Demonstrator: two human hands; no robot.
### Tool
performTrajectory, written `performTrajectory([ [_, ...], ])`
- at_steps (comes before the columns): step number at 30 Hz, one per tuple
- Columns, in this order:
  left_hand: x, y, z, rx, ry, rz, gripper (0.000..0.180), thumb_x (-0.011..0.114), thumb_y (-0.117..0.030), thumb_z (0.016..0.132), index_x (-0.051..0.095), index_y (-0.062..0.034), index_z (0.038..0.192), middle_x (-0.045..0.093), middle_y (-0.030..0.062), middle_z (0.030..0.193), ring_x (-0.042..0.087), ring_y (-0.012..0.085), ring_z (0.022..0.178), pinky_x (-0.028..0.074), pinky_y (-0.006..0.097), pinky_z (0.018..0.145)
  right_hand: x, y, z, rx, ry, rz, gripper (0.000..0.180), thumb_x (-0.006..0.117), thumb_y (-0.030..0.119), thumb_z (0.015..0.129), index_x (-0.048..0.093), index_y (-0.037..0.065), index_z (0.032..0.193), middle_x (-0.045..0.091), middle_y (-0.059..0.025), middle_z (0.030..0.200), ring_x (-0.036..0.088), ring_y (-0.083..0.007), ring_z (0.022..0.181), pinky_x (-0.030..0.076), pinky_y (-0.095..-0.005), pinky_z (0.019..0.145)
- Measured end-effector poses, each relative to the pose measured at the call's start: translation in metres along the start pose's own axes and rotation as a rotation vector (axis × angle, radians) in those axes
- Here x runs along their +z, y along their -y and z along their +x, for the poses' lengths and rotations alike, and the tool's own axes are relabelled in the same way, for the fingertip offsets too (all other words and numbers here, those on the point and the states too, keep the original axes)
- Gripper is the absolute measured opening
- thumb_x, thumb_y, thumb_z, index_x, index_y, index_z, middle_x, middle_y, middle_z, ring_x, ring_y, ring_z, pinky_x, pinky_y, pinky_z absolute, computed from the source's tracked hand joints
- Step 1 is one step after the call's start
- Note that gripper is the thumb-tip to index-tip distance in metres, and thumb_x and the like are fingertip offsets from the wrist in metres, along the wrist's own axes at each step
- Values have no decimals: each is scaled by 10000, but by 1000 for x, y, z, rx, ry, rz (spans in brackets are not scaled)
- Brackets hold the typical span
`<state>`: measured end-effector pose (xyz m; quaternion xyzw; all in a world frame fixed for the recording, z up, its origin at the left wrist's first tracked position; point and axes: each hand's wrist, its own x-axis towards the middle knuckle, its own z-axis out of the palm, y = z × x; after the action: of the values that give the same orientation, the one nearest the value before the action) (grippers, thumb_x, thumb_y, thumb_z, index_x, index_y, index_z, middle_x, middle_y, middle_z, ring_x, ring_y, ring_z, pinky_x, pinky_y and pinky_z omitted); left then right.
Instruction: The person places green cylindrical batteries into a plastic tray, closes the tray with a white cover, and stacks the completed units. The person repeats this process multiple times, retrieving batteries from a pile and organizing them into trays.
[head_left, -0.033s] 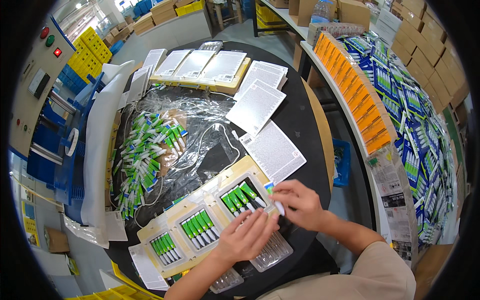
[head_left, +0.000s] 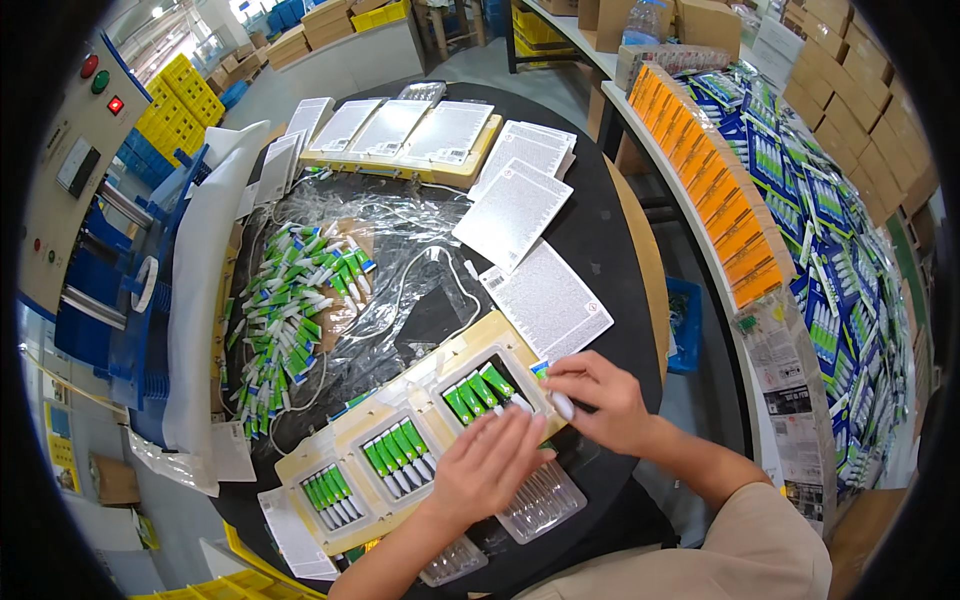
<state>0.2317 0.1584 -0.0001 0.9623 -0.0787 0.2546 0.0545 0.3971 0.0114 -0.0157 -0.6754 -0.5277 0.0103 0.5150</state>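
My right hand (head_left: 612, 408) pinches a small tube (head_left: 563, 406), its white cap pointing down and its blue end showing above the fingers. Just left of it, my left hand (head_left: 487, 468) lies with fingers stretched out over the lower edge of the right-hand clear blister tray (head_left: 437, 404). Green tubes (head_left: 478, 392) rest side by side in that tray, their lower ends partly hidden by my fingers. Two more filled compartments, with green tubes (head_left: 398, 452) and white caps, sit farther left in the same cream-coloured fixture (head_left: 318, 440).
A heap of loose tubes (head_left: 290, 310) covers the table's left part. Printed cards (head_left: 548, 300) lie beyond the fixture, and empty blister trays (head_left: 545, 503) sit near me. A second fixture (head_left: 470, 172) bears cards at the back. A press machine (head_left: 75, 180) stands left; packed blisters (head_left: 820, 260) pile up right.
My left hand has shifted slightly left, its fingertips now covering more of the tubes' lower ends. The right hand, still pinching the tube, has moved a little and tilted it.
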Motion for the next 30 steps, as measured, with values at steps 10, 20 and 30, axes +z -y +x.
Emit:
performTrajectory([
  [10,11,27,-19,-226,504,-148,736,582,-542,962,468,-68,1513,416,116,1598,348,275,1507,172,537,1257,24,-13,7,33,-28,3,260,776,9,814,713,15,1067,735,-123,999,744,-276,856,600,-347,728],
  [20,6,26,-28,-269,464,-131,792,609,-544,940,450,-20,1512,405,133,1602,351,282,1505,163,552,1255,55,-8,2,-259,142,-737,212,709,156,841,711,6,990,593,-46,820,596,-199,771,490,-290,618],
  [30,-60,23,-98,-577,249,-88,610,765,-290,876,560,-70,1407,489,161,1534,473,332,1418,233,575,1219,-15,-33,34,-211,382,-977,471,603,97,883,605,30,1349,564,-189,1410,538,-322,1323,379,-481,1154],
])
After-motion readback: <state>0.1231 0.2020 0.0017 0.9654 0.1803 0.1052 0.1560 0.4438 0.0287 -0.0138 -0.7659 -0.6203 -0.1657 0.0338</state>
